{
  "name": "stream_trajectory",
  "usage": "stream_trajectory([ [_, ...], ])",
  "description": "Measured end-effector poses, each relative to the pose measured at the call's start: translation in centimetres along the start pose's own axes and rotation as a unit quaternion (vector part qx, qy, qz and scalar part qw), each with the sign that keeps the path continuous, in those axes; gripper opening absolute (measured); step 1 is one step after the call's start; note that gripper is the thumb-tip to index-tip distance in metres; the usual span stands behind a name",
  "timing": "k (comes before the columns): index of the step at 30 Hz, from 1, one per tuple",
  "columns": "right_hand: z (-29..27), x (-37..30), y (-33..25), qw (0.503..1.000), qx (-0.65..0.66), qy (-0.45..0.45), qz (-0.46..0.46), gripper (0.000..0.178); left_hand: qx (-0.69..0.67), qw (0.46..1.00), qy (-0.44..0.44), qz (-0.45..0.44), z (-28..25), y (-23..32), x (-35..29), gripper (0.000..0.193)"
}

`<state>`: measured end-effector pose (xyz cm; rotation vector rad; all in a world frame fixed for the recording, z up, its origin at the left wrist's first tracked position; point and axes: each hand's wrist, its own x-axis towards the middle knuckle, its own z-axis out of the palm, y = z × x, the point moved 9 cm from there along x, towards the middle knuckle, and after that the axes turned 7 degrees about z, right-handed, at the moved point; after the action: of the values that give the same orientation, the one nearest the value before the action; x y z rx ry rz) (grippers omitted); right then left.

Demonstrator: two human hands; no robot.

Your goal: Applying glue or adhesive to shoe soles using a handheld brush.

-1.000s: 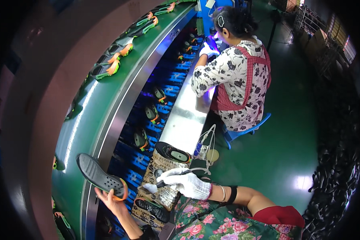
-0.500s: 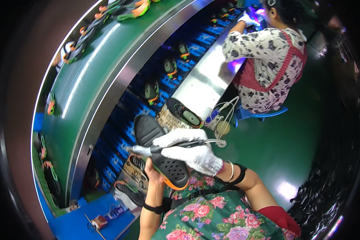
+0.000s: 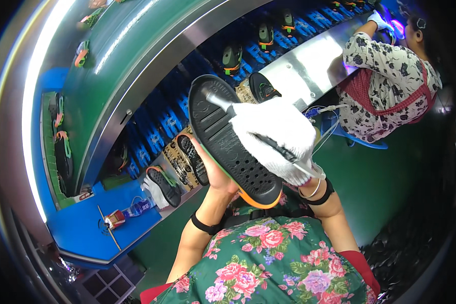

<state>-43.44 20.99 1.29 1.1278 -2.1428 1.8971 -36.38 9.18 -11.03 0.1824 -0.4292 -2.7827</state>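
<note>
A black shoe sole (image 3: 220, 137) with orange and green edging is turned underside up in front of me. My bare left hand (image 3: 217, 171) grips it along its left edge, near the middle. My right hand (image 3: 278, 139), in a white knitted glove, is closed around a slim corded tool (image 3: 220, 103) with a pale metallic tip. That tip touches or hovers just over the sole's far end; I cannot tell which. Grooves run across the far half of the sole, and small round holes dot its near half. The glove hides part of the tool's body.
Shoes (image 3: 232, 58) stand along a blue-lit conveyor. A black shoe (image 3: 262, 87) rests by a metal plate (image 3: 306, 61). Two more, a sole (image 3: 192, 159) and a shoe (image 3: 163, 186), lie beside cardboard. A blue table (image 3: 81, 228) holds a bottle (image 3: 139, 206). A co-worker (image 3: 390, 96) sits at right.
The sole has moved up and closer to my view. My right hand has shifted up and right, and the tool's tip has gone from beside the sole's left edge to over its far end.
</note>
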Motion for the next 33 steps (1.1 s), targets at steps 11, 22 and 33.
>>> stream_trajectory([
  [11,1.0,-0.6,-1.7,0.995,-0.012,0.036,-0.097,0.030,0.248,0.960,0.127,0.017,-4.2,-0.2,-0.3,0.097],
  [22,-1.5,0.0,-0.4,0.992,0.118,0.027,-0.027,0.017,0.193,0.978,0.074,-0.003,-6.5,0.4,-0.6,0.093],
  [33,-0.4,-2.6,0.8,0.994,0.104,0.020,0.036,0.027,0.047,0.997,0.019,-0.051,-6.6,-0.9,-0.5,0.056],
])
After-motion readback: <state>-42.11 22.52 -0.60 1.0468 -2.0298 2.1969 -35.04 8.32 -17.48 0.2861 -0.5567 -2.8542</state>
